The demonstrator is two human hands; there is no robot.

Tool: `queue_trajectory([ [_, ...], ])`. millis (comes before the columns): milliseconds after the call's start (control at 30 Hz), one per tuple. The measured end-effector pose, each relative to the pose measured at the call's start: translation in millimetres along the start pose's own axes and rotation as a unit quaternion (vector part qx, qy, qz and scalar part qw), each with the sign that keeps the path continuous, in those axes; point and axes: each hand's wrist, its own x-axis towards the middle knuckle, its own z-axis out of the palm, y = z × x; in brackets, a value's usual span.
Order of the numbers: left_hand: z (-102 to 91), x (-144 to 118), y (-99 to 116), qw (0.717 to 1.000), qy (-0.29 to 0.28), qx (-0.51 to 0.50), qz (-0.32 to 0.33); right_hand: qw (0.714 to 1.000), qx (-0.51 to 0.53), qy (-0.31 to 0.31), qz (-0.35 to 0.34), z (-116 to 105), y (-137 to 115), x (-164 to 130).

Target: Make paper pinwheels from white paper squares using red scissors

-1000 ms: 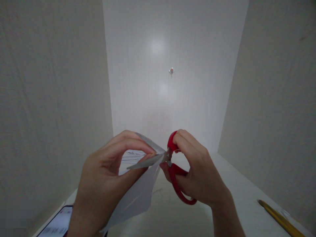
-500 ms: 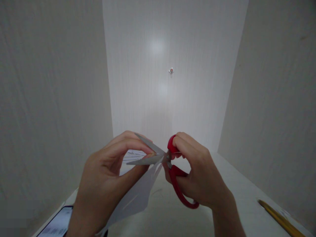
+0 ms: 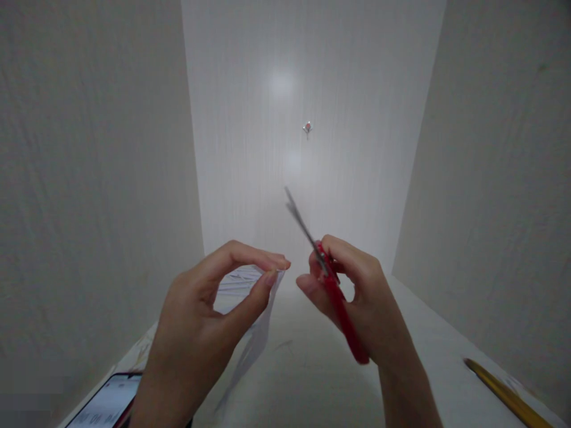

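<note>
Between the thumb and fingertips of my left hand (image 3: 214, 315) is pinched the top corner of a thin white sheet of paper (image 3: 259, 345), which hangs down behind the hand. My right hand (image 3: 357, 291) grips red-handled scissors (image 3: 341, 312). Their metal blades point up and to the left, nearly together, apart from the paper. The right thumb is stretched toward the left hand. Behind the left hand, partly hidden by it, lie several thin white paper strips (image 3: 238, 280).
A phone (image 3: 104, 401) with a lit screen lies at the lower left. On the right, a yellow-brown stick-like thing (image 3: 504, 392) lies on the white tabletop (image 3: 321, 380). Pale panels enclose both sides and the back, where a small reddish fitting (image 3: 307, 127) shows.
The scissors have moved away from the paper and turned upward, their blades going from wide apart to nearly closed. My left hand still pinches the paper, which now hangs more edge-on.
</note>
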Motion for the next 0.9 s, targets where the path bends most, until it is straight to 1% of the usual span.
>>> queue_trajectory([
  [67, -0.9, 0.8, -2.9, 0.999, -0.002, 0.033, 0.011, 0.996, 0.075, 0.008, 0.040, 0.3, -0.7, 1.3],
  [133, -1.6, 2.5, -4.4, 0.997, 0.001, 0.078, 0.026, 0.990, 0.127, 0.008, 0.066, 1.1, -2.4, 2.0],
  [200, -1.6, 4.2, -4.3, 0.993, 0.003, 0.110, 0.038, 0.985, 0.148, -0.002, 0.091, 3.2, -5.5, 2.4],
  [267, -0.3, 5.2, -3.2, 0.992, -0.002, 0.116, 0.041, 0.982, 0.142, -0.025, 0.118, 6.2, -8.9, 2.5],
  [367, 3.1, 5.3, -1.9, 0.996, -0.018, 0.085, 0.034, 0.977, 0.129, -0.080, 0.147, 9.1, -11.6, 1.7],
  [433, 4.1, 4.5, -2.7, 0.998, -0.020, 0.055, 0.025, 0.974, 0.130, -0.103, 0.152, 8.5, -11.3, 0.7],
  [567, 1.1, 2.6, -7.3, 1.000, -0.016, 0.005, 0.001, 0.975, 0.142, -0.102, 0.139, 3.8, -9.0, -0.2],
  [700, -0.4, 1.3, -9.6, 0.999, -0.032, -0.028, -0.021, 0.963, 0.174, -0.112, 0.170, 1.4, -7.4, 1.1],
  [767, 0.6, 1.2, -9.2, 0.998, -0.037, -0.038, -0.025, 0.958, 0.193, -0.121, 0.177, 1.2, -6.7, 1.6],
  [900, 2.0, 2.1, -8.2, 0.996, -0.065, -0.038, -0.037, 0.954, 0.221, -0.121, 0.163, 1.4, -5.1, 2.2],
])
